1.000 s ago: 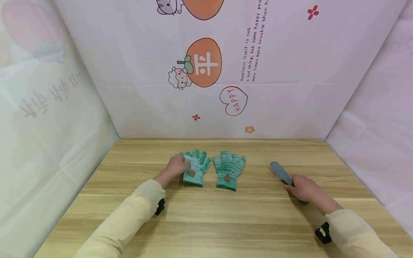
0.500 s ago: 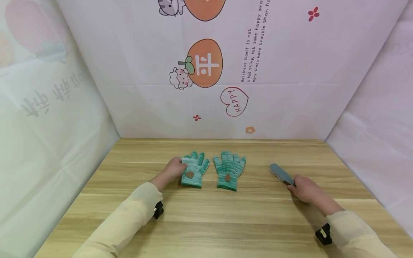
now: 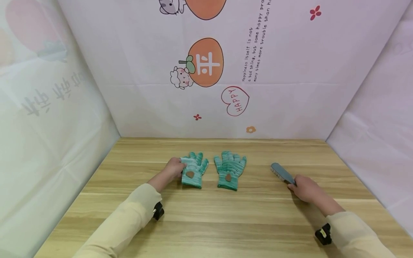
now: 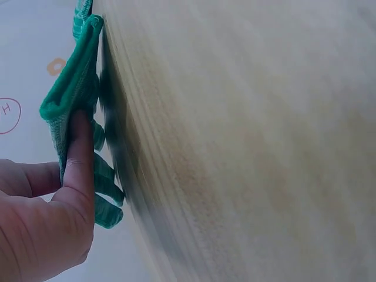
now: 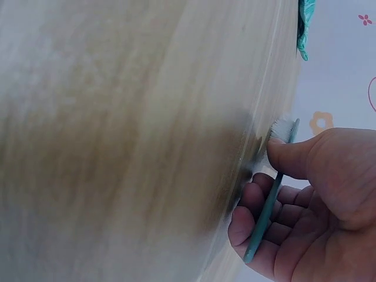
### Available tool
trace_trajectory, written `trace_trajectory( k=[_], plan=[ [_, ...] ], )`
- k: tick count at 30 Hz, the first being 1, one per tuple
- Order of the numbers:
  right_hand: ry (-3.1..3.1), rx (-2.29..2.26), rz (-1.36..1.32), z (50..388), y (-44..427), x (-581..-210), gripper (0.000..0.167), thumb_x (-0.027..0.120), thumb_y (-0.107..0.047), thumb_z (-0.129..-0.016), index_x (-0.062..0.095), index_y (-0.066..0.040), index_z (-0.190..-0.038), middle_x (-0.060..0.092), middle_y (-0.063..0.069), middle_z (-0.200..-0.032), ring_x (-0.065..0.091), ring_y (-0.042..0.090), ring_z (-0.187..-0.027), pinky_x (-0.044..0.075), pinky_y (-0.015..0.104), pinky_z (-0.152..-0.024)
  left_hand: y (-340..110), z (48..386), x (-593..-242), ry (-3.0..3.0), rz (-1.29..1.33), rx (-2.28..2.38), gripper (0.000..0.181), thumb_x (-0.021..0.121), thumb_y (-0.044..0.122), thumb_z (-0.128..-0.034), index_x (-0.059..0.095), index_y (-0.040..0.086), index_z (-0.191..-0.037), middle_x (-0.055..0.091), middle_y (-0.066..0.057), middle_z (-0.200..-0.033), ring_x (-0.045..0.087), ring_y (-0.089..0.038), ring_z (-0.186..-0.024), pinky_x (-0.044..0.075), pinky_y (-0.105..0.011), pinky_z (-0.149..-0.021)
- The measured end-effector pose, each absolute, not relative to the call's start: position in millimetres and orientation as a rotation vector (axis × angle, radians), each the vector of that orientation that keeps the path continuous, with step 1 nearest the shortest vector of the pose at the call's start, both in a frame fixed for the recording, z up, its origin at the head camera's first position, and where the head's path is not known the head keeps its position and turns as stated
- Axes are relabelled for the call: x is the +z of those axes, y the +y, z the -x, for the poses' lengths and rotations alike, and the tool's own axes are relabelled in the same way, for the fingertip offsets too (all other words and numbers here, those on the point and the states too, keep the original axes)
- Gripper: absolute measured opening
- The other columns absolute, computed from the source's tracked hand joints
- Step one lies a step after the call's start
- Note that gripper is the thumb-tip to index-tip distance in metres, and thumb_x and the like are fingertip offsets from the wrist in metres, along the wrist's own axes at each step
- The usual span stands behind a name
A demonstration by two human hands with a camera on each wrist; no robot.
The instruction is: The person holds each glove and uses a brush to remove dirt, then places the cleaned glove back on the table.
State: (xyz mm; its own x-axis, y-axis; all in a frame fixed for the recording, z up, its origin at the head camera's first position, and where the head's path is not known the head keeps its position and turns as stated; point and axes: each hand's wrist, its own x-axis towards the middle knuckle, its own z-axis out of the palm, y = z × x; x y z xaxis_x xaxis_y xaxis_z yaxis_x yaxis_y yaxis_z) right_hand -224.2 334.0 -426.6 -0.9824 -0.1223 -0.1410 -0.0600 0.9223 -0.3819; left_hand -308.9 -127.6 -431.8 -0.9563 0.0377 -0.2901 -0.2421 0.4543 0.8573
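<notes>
A green striped knit glove (image 3: 193, 166) with a brown patch on its cuff is pinched at its left side by my left hand (image 3: 173, 168). In the left wrist view, the thumb lies on one face of the glove (image 4: 73, 88) and a finger is under the other; that side is raised off the table. The matching glove (image 3: 229, 168) lies flat to the right, untouched. My right hand (image 3: 304, 189) grips the handle of a blue-grey brush (image 3: 281, 172) with pale bristles. In the right wrist view, the fingers curl round the brush handle (image 5: 267, 214), just above the table.
The wooden table (image 3: 232, 218) ends at a white printed cloth (image 3: 145, 107) at the back. More white cloth hangs along the left and right sides. A black wrist camera (image 3: 323, 234) sits below each sleeve.
My left hand shifts slightly left and down, taking the left glove with it and lifting its side. My right hand closes round the brush handle, whose end no longer shows below the hand.
</notes>
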Motion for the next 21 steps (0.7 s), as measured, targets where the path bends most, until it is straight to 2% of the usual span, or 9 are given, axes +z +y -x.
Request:
trace_trajectory(
  k=[2,4,6,7,8,10,15,21],
  plan=[
    [2.922,-0.576,0.141,224,334,-426,0.023,0.052,-0.013,-0.100,0.048,0.002,-0.083,0.045,0.007,-0.067,0.046,0.021,-0.059,0.039,0.033,-0.053,-128,308,-431,2.424,0.190,1.525,0.022,0.049,0.009,-0.1019,0.048,0.003,-0.081,0.043,-0.004,-0.069,0.036,-0.012,-0.048,0.040,-0.025,-0.053],
    [2.925,-0.583,0.144,224,333,-426,0.023,0.051,-0.013,-0.101,0.048,0.002,-0.084,0.045,0.008,-0.068,0.046,0.021,-0.060,0.039,0.033,-0.053,-129,306,-430,2.384,0.195,1.570,0.018,0.047,0.009,-0.1025,0.056,-0.006,-0.104,0.052,-0.008,-0.082,0.047,-0.013,-0.059,0.046,-0.025,-0.059],
    [2.929,-0.591,0.148,224,333,-425,0.023,0.050,-0.012,-0.101,0.048,0.003,-0.086,0.045,0.008,-0.069,0.045,0.022,-0.061,0.039,0.034,-0.054,-129,304,-428,2.329,0.196,1.626,0.032,0.044,0.010,-0.1033,0.050,-0.009,-0.128,0.058,-0.013,-0.099,0.057,-0.017,-0.075,0.051,-0.027,-0.067],
    [2.931,-0.597,0.147,224,333,-425,0.022,0.049,-0.012,-0.102,0.048,0.004,-0.086,0.046,0.008,-0.070,0.046,0.022,-0.062,0.039,0.034,-0.054,-130,303,-428,2.297,0.197,1.654,0.037,0.043,0.009,-0.1037,0.045,-0.010,-0.135,0.059,-0.014,-0.105,0.059,-0.019,-0.084,0.053,-0.029,-0.071],
    [2.934,-0.603,0.149,225,334,-425,0.022,0.049,-0.012,-0.102,0.048,0.004,-0.087,0.046,0.008,-0.071,0.046,0.023,-0.062,0.040,0.034,-0.054,-130,303,-427,2.273,0.203,1.676,0.037,0.042,0.010,-0.1039,0.045,-0.010,-0.135,0.060,-0.016,-0.109,0.060,-0.021,-0.092,0.054,-0.031,-0.075],
    [2.945,-0.610,0.157,226,334,-424,0.022,0.048,-0.012,-0.102,0.048,0.004,-0.087,0.047,0.009,-0.071,0.046,0.023,-0.063,0.040,0.035,-0.055,-130,302,-426,2.240,0.217,1.703,0.036,0.041,0.011,-0.1044,0.046,-0.008,-0.135,0.061,-0.017,-0.111,0.062,-0.023,-0.096,0.055,-0.032,-0.075],
    [2.980,-0.634,0.183,227,334,-426,0.021,0.050,-0.013,-0.101,0.047,0.005,-0.090,0.048,0.009,-0.073,0.047,0.023,-0.064,0.041,0.035,-0.055,-130,301,-424,2.202,0.238,1.730,0.031,0.039,0.013,-0.1054,0.051,-0.004,-0.128,0.064,-0.018,-0.104,0.065,-0.023,-0.086,0.056,-0.031,-0.067],
    [2.982,-0.727,0.154,228,331,-428,0.027,0.044,-0.017,-0.104,0.044,0.010,-0.100,0.050,0.012,-0.076,0.048,0.022,-0.062,0.042,0.034,-0.051,-130,298,-424,2.157,0.251,1.768,0.030,0.037,0.013,-0.1058,0.048,-0.004,-0.129,0.064,-0.020,-0.104,0.065,-0.023,-0.083,0.056,-0.031,-0.066]
  ],
)
